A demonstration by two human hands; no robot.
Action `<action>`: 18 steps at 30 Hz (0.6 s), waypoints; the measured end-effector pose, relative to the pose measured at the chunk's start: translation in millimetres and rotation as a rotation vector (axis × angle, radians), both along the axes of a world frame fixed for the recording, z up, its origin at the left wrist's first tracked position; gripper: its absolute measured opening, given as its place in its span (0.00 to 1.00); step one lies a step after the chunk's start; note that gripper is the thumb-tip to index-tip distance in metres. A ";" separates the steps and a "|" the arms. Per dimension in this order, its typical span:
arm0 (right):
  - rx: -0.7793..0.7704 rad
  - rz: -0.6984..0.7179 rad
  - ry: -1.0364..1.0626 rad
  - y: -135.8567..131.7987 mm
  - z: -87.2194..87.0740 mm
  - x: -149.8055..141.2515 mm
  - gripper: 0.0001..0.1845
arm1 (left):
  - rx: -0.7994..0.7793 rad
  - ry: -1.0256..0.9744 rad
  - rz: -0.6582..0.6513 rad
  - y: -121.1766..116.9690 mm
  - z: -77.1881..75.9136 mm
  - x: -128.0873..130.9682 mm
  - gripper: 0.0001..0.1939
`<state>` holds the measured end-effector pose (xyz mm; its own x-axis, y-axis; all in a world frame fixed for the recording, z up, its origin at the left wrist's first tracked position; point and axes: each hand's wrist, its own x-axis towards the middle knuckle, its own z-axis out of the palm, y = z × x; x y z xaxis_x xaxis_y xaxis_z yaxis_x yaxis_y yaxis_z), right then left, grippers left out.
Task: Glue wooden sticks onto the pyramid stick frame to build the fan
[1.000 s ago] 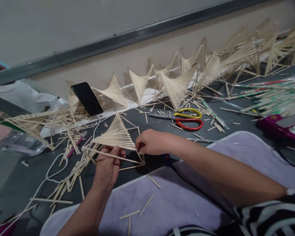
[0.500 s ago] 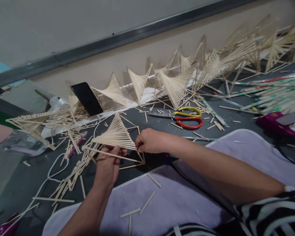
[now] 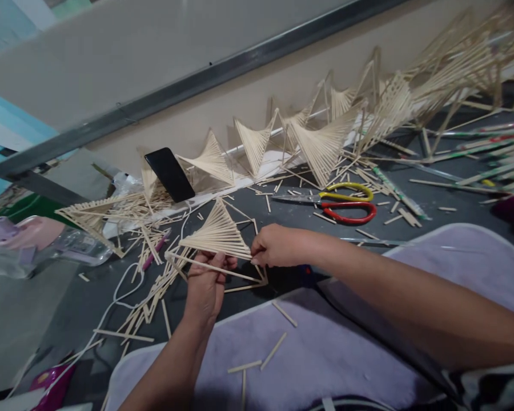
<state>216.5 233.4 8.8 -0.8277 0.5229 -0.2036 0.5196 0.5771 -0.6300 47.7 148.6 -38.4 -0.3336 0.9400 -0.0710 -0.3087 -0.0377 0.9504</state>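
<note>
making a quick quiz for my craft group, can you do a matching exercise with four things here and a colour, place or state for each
Things
1. scissors
2. phone
3. nearest stick frame
4. cloth

Descriptions
A. light purple, with loose sticks lying on it
B. held in the left hand, with the right hand at its right side
C. one yellow handle and one red
D. black, standing at a slant

Right pairs: 1-C, 2-D, 3-B, 4-A
</note>
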 end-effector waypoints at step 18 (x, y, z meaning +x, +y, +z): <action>0.104 0.007 0.035 2.7 -11.7 -2.9 0.14 | 0.008 0.034 -0.022 0.6 1.7 1.6 0.09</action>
<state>213.5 236.1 -2.9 -0.8372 0.5337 -0.1194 0.4939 0.6440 -0.5842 49.3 149.2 -36.7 -0.3151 0.9476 -0.0522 -0.2771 -0.0393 0.9600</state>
